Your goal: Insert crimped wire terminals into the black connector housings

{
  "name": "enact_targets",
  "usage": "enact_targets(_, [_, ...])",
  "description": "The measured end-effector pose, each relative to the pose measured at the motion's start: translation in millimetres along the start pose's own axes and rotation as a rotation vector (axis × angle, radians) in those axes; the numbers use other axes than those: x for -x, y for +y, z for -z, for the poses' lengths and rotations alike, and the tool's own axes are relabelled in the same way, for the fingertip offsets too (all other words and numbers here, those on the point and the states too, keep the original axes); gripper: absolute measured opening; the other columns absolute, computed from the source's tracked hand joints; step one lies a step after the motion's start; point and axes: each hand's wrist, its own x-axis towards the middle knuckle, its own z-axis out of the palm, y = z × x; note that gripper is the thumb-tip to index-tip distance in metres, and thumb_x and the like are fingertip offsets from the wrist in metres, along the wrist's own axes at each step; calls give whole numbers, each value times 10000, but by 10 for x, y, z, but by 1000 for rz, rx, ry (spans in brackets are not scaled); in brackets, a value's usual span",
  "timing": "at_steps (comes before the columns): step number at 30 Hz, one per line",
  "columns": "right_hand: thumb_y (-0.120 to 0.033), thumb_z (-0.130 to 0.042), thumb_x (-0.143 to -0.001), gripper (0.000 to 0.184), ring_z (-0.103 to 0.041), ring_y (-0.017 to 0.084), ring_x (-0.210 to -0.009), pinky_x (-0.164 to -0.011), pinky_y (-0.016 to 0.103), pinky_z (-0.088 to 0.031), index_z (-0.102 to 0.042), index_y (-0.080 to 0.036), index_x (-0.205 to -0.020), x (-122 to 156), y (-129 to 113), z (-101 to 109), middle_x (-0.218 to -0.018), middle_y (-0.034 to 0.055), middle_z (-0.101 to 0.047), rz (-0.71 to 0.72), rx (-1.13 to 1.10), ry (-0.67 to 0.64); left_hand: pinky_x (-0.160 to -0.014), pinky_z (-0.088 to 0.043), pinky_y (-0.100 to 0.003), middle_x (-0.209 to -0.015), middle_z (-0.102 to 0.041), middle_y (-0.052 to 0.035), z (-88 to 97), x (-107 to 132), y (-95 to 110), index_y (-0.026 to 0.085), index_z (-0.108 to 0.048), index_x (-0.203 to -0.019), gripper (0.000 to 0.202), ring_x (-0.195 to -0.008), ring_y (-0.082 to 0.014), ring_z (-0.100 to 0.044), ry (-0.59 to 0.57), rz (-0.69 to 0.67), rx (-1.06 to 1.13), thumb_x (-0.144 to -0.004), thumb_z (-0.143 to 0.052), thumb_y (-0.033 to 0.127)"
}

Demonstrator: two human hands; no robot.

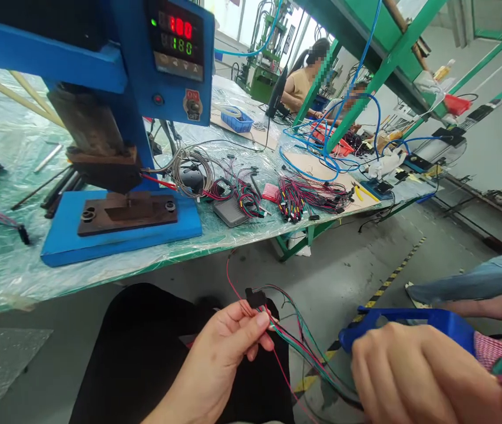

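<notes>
Nearest, the right hand [419, 371] is showing its back with the fingers curling down beside the lower run of the wires; its fingertips are hidden, so I cannot tell whether it is gripping anything. Just beyond, over the black-clothed lap [145, 353], the left hand [233, 338] is pinching the wire harness [304, 348] between thumb and fingers, right below its black connector [256, 298]. The pink, green and dark wires are trailing from there toward the right hand, while a loose pink strand is hanging apart. The whole piece is probably weighing very little; the connector is looking stiff, the thin wires limp and springy, their coating likely a little slick. The connector body, or the gathered wires close behind it, is offering the surest hold; a single strand is seeming too fragile to pull on. A blue stool-like object [410, 318] is standing behind the right hand. Farther off, a blue press [175, 65] is standing on the film-covered bench [114, 271], more wire bundles [295, 197] are lying to its right near yellow-handled pliers [363, 191], and two people are sitting beyond.
</notes>
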Motion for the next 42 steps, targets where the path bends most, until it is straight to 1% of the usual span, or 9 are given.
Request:
enact_targets(2, [-745, -31, -973, 670, -265, 72, -265, -338, 207, -337, -93, -250, -526, 30, -60, -70, -364, -87, -114, -13, -284, 60, -582, -391, -190, -700, -677, 5, 22, 81, 104, 167, -732, -827, 296, -646, -91, -555, 35, -72, -44, -767, -866, 424])
enact_targets(4, [-696, -313, -994, 658, -336, 100, -354, -360, 235, -331, -350, -245, -516, 19, -83, -173, -427, -65, -285, -118, -564, 93, -603, -416, -202, -716, -690, -2, 34, 154, 187, 173, -744, -838, 282, -651, -100, -557, 58, -133, -104, -794, -843, 433])
enact_targets(7, [-463, -661, -929, 256, -398, 114, -492, -464, 242, -329, -751, -223, -936, -71, -88, -346, -556, -50, -434, -343, -640, 134, -633, -444, -220, -757, -696, -5, 47, 220, 261, 186, -769, -864, 280, -667, -108, -557, 55, -185, -168, -801, -834, 450])
enact_targets(9, [-377, -697, -902, 239, -408, 114, -524, -507, 243, -344, -770, -217, -1064, -150, -101, -432, -569, -59, -430, -391, -579, 146, -638, -443, -222, -767, -686, 0, 57, 236, 282, 195, -776, -870, 277, -672, -107, -542, 49, -192, -196, -800, -833, 458])
enact_targets(14, [-308, -674, -887, 210, -467, 110, -562, -509, 227, -353, -744, -178, -737, -266, -141, -495, -614, -17, -554, -351, -575, 117, -610, -403, -223, -693, -613, 19, 56, 245, 295, 188, -737, -795, 343, -647, -105, -466, 62, -173, -297, -805, -805, 524])
enact_targets(21, [-256, -700, -873, 164, -538, 108, -573, -508, 214, -427, -786, -194, -749, -242, -108, -635, -721, 10, -580, -221, -475, 325, -602, -401, -227, -680, -655, 8, 20, 227, 278, 196, -705, -776, 385, -636, -112, -476, 125, -143, -320, -824, -759, 574])
enact_targets(28, [-216, -692, -907, 153, -646, 127, -695, -572, 194, -497, -771, -222, -777, -213, -118, -708, -802, 24, -690, -179, -568, 365, -748, -520, -251, -980, -785, -38, 28, 271, 278, 250, -725, -1117, 369, -850, -166, -669, 62, -164, -287, -811, -832, 427])
enact_targets(35, [-245, -707, -906, 125, -657, 144, -673, -558, 216, -513, -789, -233, -813, -216, -158, -693, -760, 24, -719, -216, -597, 366, -786, -523, -267, -903, -759, -28, -25, 241, 276, 204, -760, -907, 180, -855, -180, -665, 48, -226, -331, -848, -797, 370])
enact_targets(42, [-184, -692, -901, 127, -646, 128, -620, -538, 217, -502, -791, -218, -828, -241, -181, -712, -744, 20, -732, -145, -458, 368, -840, -498, -271, -879, -703, -4, 1, 234, 256, 219, -712, -903, 206, -853, -157, -630, 46, -232, -295, -876, -767, 415])
